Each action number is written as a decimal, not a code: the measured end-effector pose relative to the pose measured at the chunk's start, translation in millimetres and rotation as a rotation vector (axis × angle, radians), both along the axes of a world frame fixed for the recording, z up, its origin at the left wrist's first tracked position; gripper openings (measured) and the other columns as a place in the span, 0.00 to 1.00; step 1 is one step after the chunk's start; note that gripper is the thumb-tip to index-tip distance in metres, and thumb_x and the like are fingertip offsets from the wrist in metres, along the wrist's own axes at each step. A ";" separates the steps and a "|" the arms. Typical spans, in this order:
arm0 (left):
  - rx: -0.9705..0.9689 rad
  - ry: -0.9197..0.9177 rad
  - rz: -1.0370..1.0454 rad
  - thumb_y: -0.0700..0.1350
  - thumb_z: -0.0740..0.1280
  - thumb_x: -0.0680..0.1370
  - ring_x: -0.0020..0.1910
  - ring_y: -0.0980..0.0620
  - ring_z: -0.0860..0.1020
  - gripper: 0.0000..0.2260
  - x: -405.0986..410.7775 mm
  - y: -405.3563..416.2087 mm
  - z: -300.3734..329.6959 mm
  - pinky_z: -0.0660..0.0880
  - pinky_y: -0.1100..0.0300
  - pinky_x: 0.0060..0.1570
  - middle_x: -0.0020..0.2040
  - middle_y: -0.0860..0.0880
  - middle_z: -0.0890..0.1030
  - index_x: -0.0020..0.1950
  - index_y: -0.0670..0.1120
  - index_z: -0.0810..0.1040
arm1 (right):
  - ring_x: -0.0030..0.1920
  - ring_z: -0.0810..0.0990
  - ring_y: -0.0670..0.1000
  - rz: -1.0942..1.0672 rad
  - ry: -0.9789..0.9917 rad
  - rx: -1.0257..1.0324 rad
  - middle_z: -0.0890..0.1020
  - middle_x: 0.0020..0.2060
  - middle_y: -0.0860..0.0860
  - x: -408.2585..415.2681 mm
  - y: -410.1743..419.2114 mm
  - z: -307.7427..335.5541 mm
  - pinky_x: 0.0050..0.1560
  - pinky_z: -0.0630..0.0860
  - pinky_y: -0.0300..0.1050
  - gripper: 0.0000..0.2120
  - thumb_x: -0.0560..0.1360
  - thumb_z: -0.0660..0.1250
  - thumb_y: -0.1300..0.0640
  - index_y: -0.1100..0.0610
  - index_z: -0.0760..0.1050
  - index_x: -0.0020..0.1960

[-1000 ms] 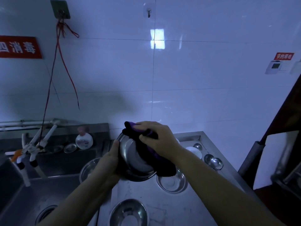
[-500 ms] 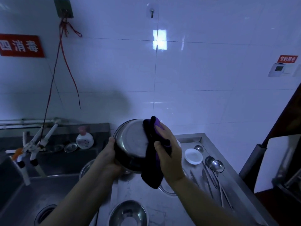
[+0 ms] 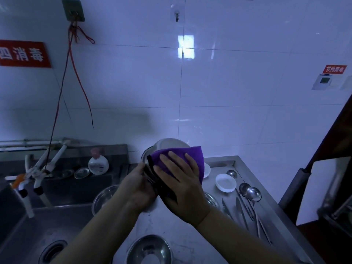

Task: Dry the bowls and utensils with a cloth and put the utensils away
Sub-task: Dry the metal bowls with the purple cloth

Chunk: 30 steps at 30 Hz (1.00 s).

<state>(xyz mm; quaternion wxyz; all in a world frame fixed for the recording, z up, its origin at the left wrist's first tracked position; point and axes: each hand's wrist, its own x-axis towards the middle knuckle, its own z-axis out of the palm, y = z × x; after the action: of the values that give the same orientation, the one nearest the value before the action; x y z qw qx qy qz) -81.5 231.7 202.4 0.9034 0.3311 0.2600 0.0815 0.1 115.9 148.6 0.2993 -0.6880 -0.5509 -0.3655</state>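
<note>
I hold a steel bowl [image 3: 169, 144] up on edge above the counter, and most of it is hidden. My left hand [image 3: 138, 184] grips its left rim. A purple cloth [image 3: 179, 159] with a dark edge is spread over the near side of the bowl, and my right hand [image 3: 182, 184] presses flat on it with straight fingers. More steel bowls sit below: one [image 3: 149, 249] at the front, one [image 3: 102, 198] by the sink edge, one [image 3: 211, 200] partly behind my right wrist. Ladles [image 3: 251, 193] and other utensils [image 3: 240, 208] lie on the steel counter [image 3: 266, 212] at right.
Two small white dishes [image 3: 225, 182] sit behind the utensils. A sink [image 3: 34, 227] with a drain lies at left, with white taps [image 3: 36, 170] and a soap bottle [image 3: 98, 163] behind it. A tiled wall is straight ahead; a dark cabinet with a white board [image 3: 322, 189] stands at right.
The bowl has been turned and the cloth has been spread over its near side. My right hand went from bunching the cloth at the rim to lying flat on it.
</note>
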 end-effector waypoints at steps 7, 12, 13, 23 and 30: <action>-0.034 0.069 0.026 0.51 0.54 0.82 0.33 0.48 0.78 0.16 -2.6 10.6 0.8 0.79 0.59 0.34 0.33 0.42 0.80 0.48 0.42 0.75 | 0.73 0.64 0.52 0.153 -0.173 -0.164 0.76 0.66 0.52 4.7 -12.4 2.3 0.72 0.58 0.60 0.17 0.73 0.69 0.58 0.57 0.79 0.61; -0.064 0.097 0.056 0.52 0.52 0.82 0.28 0.45 0.81 0.18 -6.3 23.1 -7.2 0.78 0.57 0.28 0.32 0.39 0.81 0.51 0.39 0.75 | 0.71 0.67 0.53 0.210 -0.289 -0.204 0.77 0.64 0.52 15.3 -25.3 -10.7 0.71 0.62 0.59 0.13 0.78 0.65 0.57 0.56 0.79 0.61; -0.046 0.104 0.057 0.52 0.51 0.83 0.32 0.43 0.82 0.20 -6.8 26.2 -9.2 0.77 0.52 0.32 0.35 0.37 0.83 0.55 0.39 0.75 | 0.70 0.68 0.53 0.215 -0.305 -0.200 0.77 0.64 0.52 17.6 -26.5 -15.3 0.69 0.64 0.59 0.12 0.78 0.66 0.56 0.55 0.79 0.61; 0.082 0.153 0.177 0.50 0.55 0.82 0.52 0.44 0.80 0.18 -21.3 77.5 -26.9 0.77 0.49 0.46 0.54 0.40 0.81 0.61 0.40 0.75 | 0.56 0.75 0.54 0.228 -0.201 -0.166 0.83 0.54 0.55 23.5 -0.8 -51.1 0.54 0.76 0.50 0.07 0.71 0.75 0.64 0.59 0.84 0.49; 0.445 0.187 0.305 0.38 0.64 0.74 0.32 0.47 0.78 0.04 -43.6 145.0 -42.0 0.76 0.61 0.26 0.31 0.46 0.79 0.41 0.42 0.77 | 0.53 0.71 0.55 0.015 0.248 -0.153 0.81 0.54 0.61 15.4 17.7 -76.2 0.47 0.80 0.48 0.25 0.57 0.74 0.80 0.63 0.83 0.51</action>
<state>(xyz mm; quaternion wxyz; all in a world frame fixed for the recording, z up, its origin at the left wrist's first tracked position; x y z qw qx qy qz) -125.1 376.7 160.5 0.7580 0.4844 0.3646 0.2406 15.6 133.6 72.4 0.3142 -0.7447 -0.5410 -0.2324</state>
